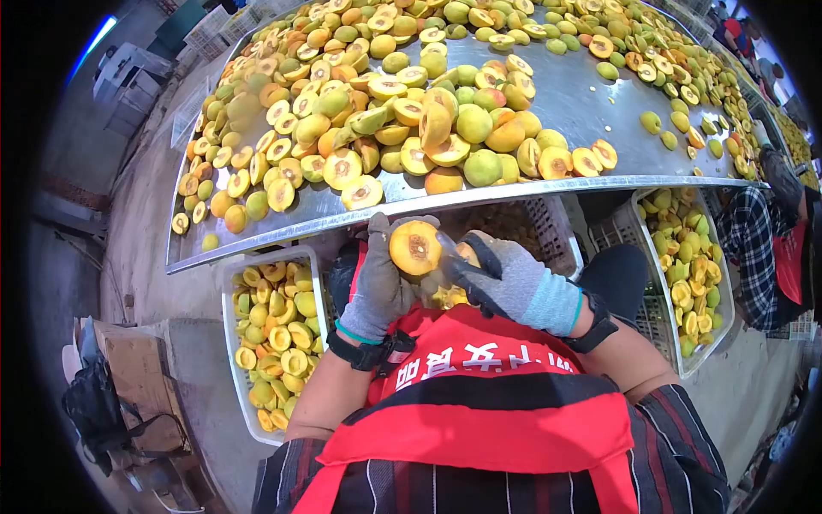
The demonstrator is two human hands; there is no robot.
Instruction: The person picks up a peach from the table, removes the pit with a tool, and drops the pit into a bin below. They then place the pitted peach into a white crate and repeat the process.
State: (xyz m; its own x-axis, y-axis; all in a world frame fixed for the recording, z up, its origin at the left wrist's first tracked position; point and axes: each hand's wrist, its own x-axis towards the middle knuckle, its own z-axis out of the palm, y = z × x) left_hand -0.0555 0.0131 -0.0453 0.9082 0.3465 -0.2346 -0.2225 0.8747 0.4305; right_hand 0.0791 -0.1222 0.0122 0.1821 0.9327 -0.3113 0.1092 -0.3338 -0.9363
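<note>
My left hand (381, 287), in a grey work glove, is closed around a peach half (415, 248), its cut face turned up with a brown hollow at the centre. Close beside it on the right, my right hand (514, 278), in a grey glove with dark fingertips, is curled shut. Whatever it grips is mostly hidden; a blurred greyish sliver shows between it and the fruit. Both hands are just off the near edge of a metal table (591, 128) heaped with peach halves (342, 169).
A white crate (315, 287) of peach halves stands on the floor at left, another crate (723, 330) at right. Under the table edge is a crate (556, 231) with brownish pieces. A person in a checked sleeve (747, 248) is at far right. Cardboard (137, 377) lies at left.
</note>
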